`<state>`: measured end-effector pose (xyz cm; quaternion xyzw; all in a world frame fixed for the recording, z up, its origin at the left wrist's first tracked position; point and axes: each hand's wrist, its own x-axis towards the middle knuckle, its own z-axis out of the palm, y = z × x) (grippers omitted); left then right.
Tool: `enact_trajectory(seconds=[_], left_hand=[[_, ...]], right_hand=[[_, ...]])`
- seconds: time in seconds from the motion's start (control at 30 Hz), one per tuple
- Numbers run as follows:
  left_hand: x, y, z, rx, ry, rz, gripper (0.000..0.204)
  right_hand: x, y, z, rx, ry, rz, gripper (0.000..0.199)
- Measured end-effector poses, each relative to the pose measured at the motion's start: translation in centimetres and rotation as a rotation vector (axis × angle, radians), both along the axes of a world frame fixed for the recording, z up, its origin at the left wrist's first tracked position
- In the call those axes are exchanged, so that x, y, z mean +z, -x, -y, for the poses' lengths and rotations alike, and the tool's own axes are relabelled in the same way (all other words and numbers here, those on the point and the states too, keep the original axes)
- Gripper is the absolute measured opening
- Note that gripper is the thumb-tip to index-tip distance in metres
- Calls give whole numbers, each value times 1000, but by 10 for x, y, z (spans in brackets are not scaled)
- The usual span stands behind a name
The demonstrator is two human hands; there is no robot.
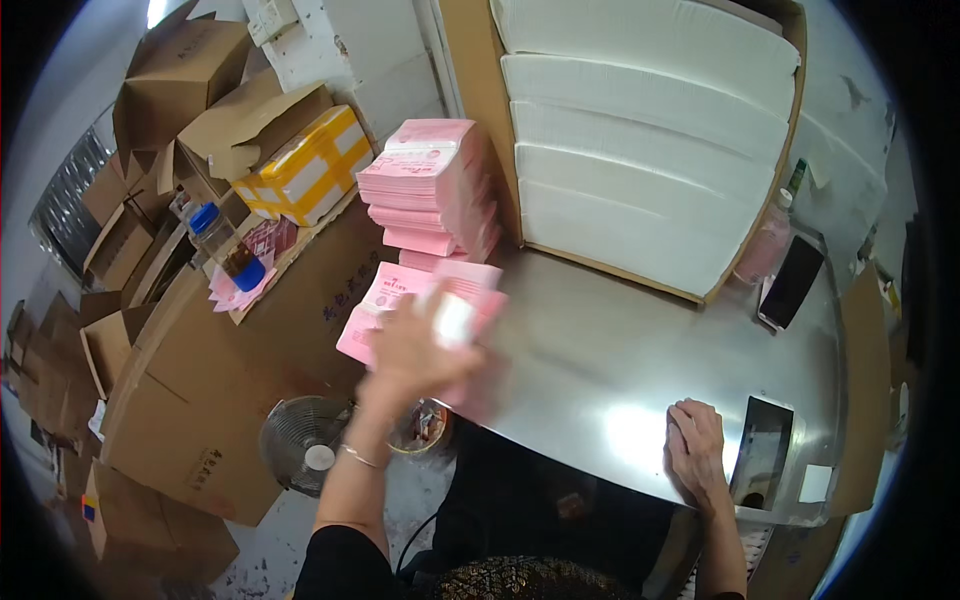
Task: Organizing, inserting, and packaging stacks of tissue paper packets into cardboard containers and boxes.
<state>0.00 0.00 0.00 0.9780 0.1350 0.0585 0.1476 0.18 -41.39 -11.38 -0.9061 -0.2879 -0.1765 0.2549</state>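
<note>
My left hand (415,345), smeared by motion, is over the left edge of the metal table. Blurred pink printed packets (478,279) with a white patch move along with it, and its fingers appear closed on them. Beneath and beside that hand lies a sharper pink printed packet (388,287). Just behind stands a tall stack of pink packets (410,190), slightly uneven. My right hand (695,450) rests on the table near its front edge, fingers curled in, with nothing visible in them.
A big carton (515,150) packed with white sheets stands at the back of the metal table (590,350). To the right are a phone (795,280), a pink bottle (765,240) and a dark rectangular recess (762,450). At left are cardboard boxes (230,380), a blue-lidded bottle (228,250) and a fan (305,445).
</note>
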Motion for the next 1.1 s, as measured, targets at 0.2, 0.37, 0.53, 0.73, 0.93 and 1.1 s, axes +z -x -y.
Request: enact_trajectory(seconds=[0.2,0.37,0.53,0.73,0.93,1.1], left_hand=[[-89,-22,88,79,-80,82,94],[-112,-11,75,36,-254,164,103],[-27,-44,81,-414,5,526,91],[85,-178,84,-479,338,856,71],[132,-260,79,-283,358,1201,74],[140,-280,83,-257,397,1259,79]], right_hand=[[14,-3,-3,12,-48,73,21],[5,-10,4,60,-54,79,24],[27,-65,18,-94,-283,20,40],[221,-164,-53,-268,-720,422,61],[268,-226,-67,-579,-661,565,67],[277,-248,-81,-697,-668,620,81]])
